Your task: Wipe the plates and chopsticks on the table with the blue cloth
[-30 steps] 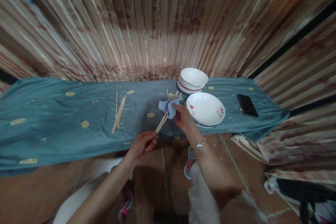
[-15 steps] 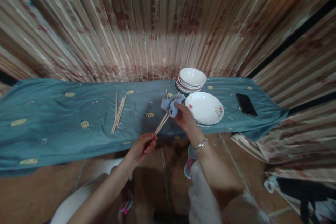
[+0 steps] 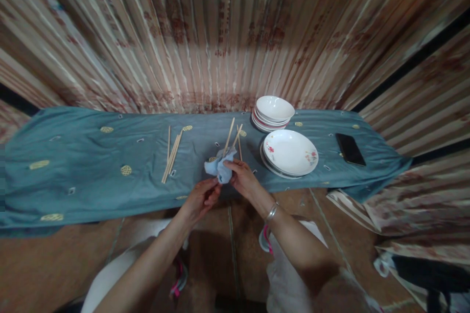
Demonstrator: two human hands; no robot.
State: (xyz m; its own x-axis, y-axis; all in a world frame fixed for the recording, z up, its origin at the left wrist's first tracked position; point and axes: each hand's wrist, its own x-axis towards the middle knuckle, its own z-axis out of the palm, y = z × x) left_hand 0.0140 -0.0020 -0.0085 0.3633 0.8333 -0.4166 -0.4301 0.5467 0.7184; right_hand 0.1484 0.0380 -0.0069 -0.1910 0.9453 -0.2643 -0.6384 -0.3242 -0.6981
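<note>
Chopsticks (image 3: pixel 232 138), a small bunch, stick up and away from a pale blue cloth (image 3: pixel 219 166) that wraps their near ends. Right hand (image 3: pixel 244 180) is closed around the cloth from the right side, fingers pinching it against the sticks. Left hand (image 3: pixel 201 196) meets it from below, fingertips narrow and pinched at the near end of the bunch; cannot tell exactly how many sticks it grips. Both hands sit over the near edge of the teal tablecloth (image 3: pixel 73 156).

Loose chopsticks (image 3: pixel 172 155), roughly 3 or 4, lie on the tablecloth well left of the hands. Stack of floral plates (image 3: pixel 290 152) sits just right of the right hand, with a stack of white bowls (image 3: pixel 273 111) behind it. Black phone (image 3: pixel 350 149) lies further right, near the table end.

Risks, as a judgement: the sticks fan apart at the far tips, so the grip looks uneven and 1 could slide out of the cloth and drop to the floor. Far tips point toward the bowls, so a hard push could knock them. Plates near the right elbow's path could get bumped.
</note>
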